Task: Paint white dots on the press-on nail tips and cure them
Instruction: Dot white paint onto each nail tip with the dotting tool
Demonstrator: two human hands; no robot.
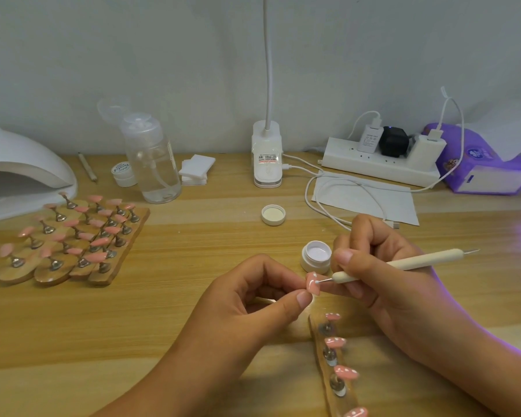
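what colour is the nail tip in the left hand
Pink with small white dots; the nail tip shows best in the head view.

The light wooden table (193, 266) carries a white curing lamp (18, 176) at left rear, with a group of wooden holders (69, 239) bearing pink nail tips just in front of it. Along the wall stand a pencil (88, 167), closed jar (123, 174), pump bottle (152, 167), white pads (196, 170), lamp base (267, 158), power strip (379, 165) and tissue pack (478, 164). At mid-table lie a paper sheet (367, 200), jar lid (273, 214) and open jar (316, 256), and a holder strip (334, 365) of dotted tips lies at the front.
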